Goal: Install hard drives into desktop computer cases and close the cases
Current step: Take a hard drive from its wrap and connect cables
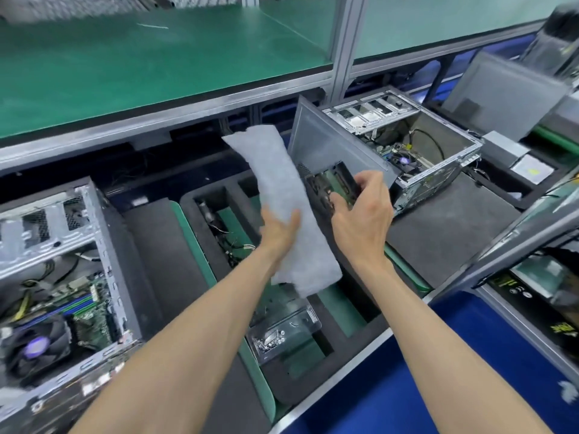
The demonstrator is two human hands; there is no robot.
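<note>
Hard drive [333,189], circuit board visible, held above the foam tray [216,227] at centre, gripped by the right hand [360,214] with fingers curled round its edges. Left hand [279,228] pinches a white foam sleeve [282,195] just beside it. Open computer cases stand at left [62,277] and right [407,145] on the worktop [445,233].

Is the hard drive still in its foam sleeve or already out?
Out: the right hand grips the bare hard drive, while the left hand holds the foam sleeve.
</note>
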